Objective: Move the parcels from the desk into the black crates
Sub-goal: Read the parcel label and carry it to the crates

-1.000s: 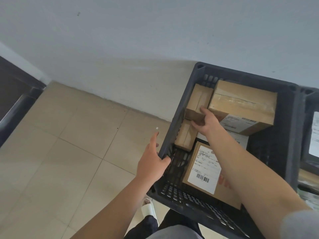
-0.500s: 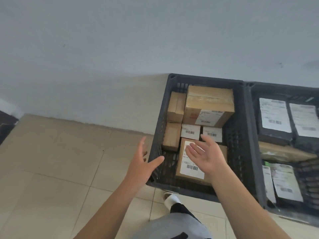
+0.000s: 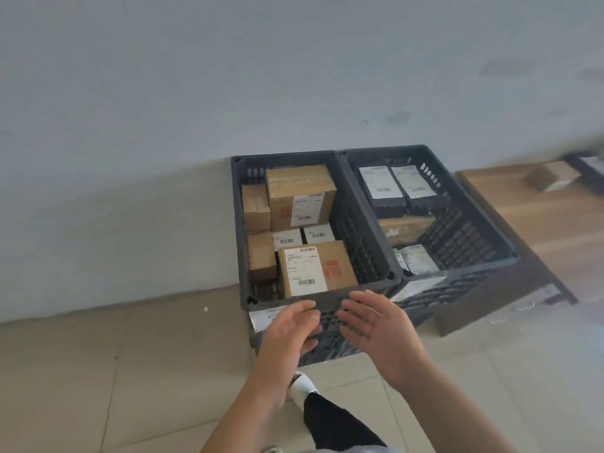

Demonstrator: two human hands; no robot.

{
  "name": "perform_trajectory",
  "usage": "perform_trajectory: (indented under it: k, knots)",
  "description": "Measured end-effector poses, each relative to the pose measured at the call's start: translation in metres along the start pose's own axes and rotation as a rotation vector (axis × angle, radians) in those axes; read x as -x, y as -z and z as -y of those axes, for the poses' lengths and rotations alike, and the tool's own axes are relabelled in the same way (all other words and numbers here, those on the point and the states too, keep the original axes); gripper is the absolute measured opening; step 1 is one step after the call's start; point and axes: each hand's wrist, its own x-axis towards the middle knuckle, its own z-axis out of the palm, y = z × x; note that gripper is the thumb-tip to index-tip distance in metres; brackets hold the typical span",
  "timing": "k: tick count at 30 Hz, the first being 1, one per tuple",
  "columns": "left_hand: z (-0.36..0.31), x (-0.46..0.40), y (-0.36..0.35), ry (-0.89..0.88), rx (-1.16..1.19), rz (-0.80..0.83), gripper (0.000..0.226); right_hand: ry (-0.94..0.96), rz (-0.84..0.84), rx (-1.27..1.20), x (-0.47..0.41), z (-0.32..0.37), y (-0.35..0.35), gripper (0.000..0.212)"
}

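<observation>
Two black crates stand side by side against the wall. The left crate holds several cardboard parcels, among them a large box at the back and a labelled box at the front. Dark bagged parcels with white labels fill the right crate. My left hand and my right hand hover open and empty in front of the left crate's near wall, palms turned toward each other. A wooden desk at the right carries a small cardboard parcel.
A grey wall rises behind the crates. Beige floor tiles spread to the left. A white label pokes out under the left crate. My leg and white shoe are below my hands.
Both hands have drawn back out of the left crate and now hang in front of it. The view has pulled back and swung right, showing both crates and the desk.
</observation>
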Motion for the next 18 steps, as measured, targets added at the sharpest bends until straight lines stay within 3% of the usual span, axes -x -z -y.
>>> perform_trajectory:
  k: [4,7,12,18]
  knots:
    - [0.005,0.013,-0.042,0.035,-0.033,0.111,0.019,0.077,-0.067,-0.073,0.034,0.013,0.051,0.028]
    - [0.006,0.017,-0.074,0.047,-0.046,0.163,0.017,0.123,-0.085,-0.169,0.048,0.025,0.089,0.049]
    - [0.011,0.013,-0.148,0.060,-0.101,0.231,0.016,0.137,-0.162,-0.295,0.048,0.039,0.160,0.040]
    - [0.028,0.002,-0.289,0.118,-0.125,0.324,0.017,0.275,-0.244,-0.423,0.055,0.095,0.287,0.043]
